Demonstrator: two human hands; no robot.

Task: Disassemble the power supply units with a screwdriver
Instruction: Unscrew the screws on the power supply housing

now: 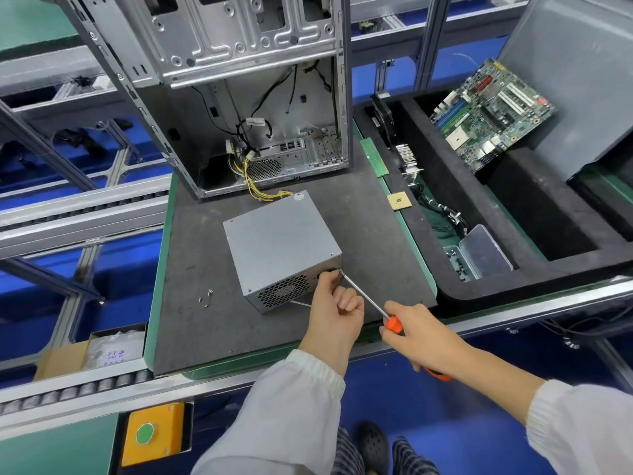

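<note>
Fingers (337, 281) of the left hand (334, 308) curl at the near right corner of the PSU (282, 241), pinching at the screwdriver (368, 298) tip where it meets the casing; whether a screw sits between them cannot be told. Right hand (416, 332) is clenched round the orange handle, shaft slanting up and left to that corner.

PSU: grey box on the dark mat (191, 269) of the desk (156, 303), vent grille facing the person, near face a little back from the mat's front edge. Yellow cables (260, 193) run from its far side into the open case (239, 97), which stands upright at the mat's far edge. A small round sticker lies at the PSU's far right top corner; its print is too small to read.

Screws (205, 299): several loose on the mat, left of the PSU and apart from it. Open mat lies left of the PSU and between its right side and the mat's right edge.

CPU (399, 201): flat at the mat's right edge. RAM stick (375, 156): along the same edge, farther back, just beside the case.

Foam tray (445, 282): right of the mat, holding a motherboard (489, 114) tilted against a grey panel, and a clear box (479, 253) with its lid open in the near compartment.

Cardboard box (89, 351): beyond the mat's left edge; blue print on a bag inside, illegible. Yellow housing with green button (144, 433): below the front rail.
</note>
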